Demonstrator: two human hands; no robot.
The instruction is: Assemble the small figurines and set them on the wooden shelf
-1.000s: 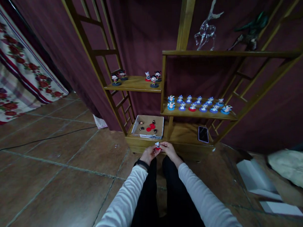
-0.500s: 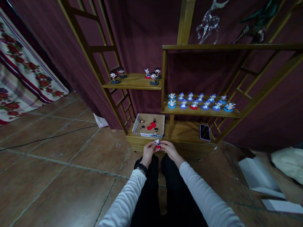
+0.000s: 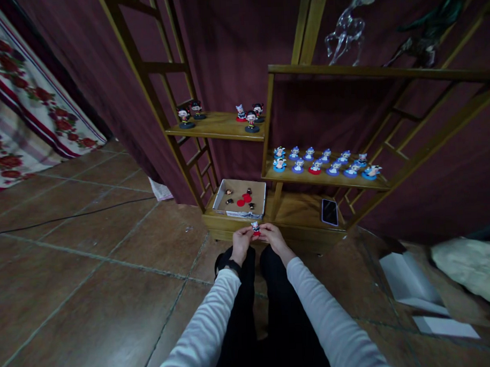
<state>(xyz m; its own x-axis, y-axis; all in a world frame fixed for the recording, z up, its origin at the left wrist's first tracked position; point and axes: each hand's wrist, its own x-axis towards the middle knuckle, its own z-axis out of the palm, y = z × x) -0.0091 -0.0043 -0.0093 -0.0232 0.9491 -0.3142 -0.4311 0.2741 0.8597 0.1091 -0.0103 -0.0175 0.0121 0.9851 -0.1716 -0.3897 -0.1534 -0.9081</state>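
My left hand (image 3: 241, 241) and my right hand (image 3: 272, 237) meet in front of me, both pinched on a small figurine (image 3: 255, 227) with a red base. They hover just before the low shelf edge. Behind them an open cardboard box (image 3: 258, 189) lies on the bottom shelf, with red discs and small dark parts inside. Several blue-based figurines (image 3: 322, 166) stand in rows on the middle right shelf. A few dark-haired figurines (image 3: 251, 119) stand on the upper left shelf.
A black phone (image 3: 329, 211) lies on the bottom shelf to the right. A wooden shelf frame (image 3: 313, 71) stands against a dark red curtain, with a glass deer (image 3: 348, 27) on top. White sheets (image 3: 409, 285) lie on the tiled floor at right. A cable (image 3: 69, 216) crosses the floor at left.
My hands stay together on the figurine, turned slightly. The view has shifted a little.
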